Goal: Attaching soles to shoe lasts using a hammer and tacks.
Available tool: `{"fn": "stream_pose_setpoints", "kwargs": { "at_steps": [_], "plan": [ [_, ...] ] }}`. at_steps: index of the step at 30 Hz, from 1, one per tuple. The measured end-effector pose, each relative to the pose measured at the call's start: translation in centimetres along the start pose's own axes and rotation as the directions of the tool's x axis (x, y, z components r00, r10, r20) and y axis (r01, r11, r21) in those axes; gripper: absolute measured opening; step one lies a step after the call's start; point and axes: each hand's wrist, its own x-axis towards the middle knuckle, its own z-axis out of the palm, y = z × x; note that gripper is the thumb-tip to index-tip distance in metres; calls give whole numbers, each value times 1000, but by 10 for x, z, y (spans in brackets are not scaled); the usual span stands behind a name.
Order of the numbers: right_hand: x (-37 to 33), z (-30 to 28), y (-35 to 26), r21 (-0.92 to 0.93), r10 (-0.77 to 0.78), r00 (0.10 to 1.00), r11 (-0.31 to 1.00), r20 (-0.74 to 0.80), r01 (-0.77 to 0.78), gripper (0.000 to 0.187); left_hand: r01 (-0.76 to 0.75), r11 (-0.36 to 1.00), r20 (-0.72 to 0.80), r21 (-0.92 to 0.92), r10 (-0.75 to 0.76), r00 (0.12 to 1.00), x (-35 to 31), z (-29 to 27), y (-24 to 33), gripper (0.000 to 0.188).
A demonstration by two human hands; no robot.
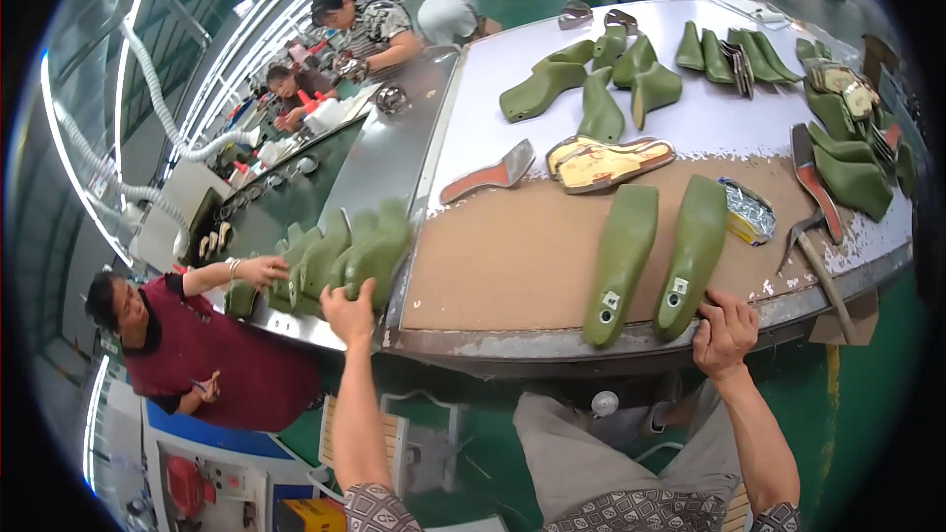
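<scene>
My left hand [350,315] is at the near end of a row of green shoe lasts [370,256] on the metal bench, thumb and fingers around the end of one. That last is slightly blurred. At the table's front edge, my right hand [727,333] rests with curled fingers beside the heel end of a green shoe last [693,246], its fingertips at the last's side. Another green shoe last [625,256] lies parallel to its left. Both have a small white label and a round hole near the heel.
A hammer [823,276] lies at the right edge. Behind are yellow insoles [601,166], a red-and-grey sole piece [490,173], a foil-wrapped block [749,212] and more lasts [542,89]. At left, a co-worker in a maroon apron [222,355] reaches a hand [261,271] to the same row.
</scene>
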Motion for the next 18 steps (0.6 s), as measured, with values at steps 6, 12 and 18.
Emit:
{"fn": "stream_pose_setpoints", "kwargs": {
  "at_steps": [6, 12, 18],
  "plan": [
    [-6, -6, 12, -28, 27, 999, 999, -22, -28, 22, 139, 964, -10, 226, -140, 990, 31, 17, -27, 61],
    [-1, 3, 3, -4, 19, 999, 1000, -37, -19, 19, 116, 644, 263, -756, 138, 955, -101, -74, 178, 62],
    [-8, -3, 16, -32, 48, 999, 998, -16, -49, 17, -273, 746, 269, -607, 516, 813, -218, -117, 348, 68]
  ]
}}
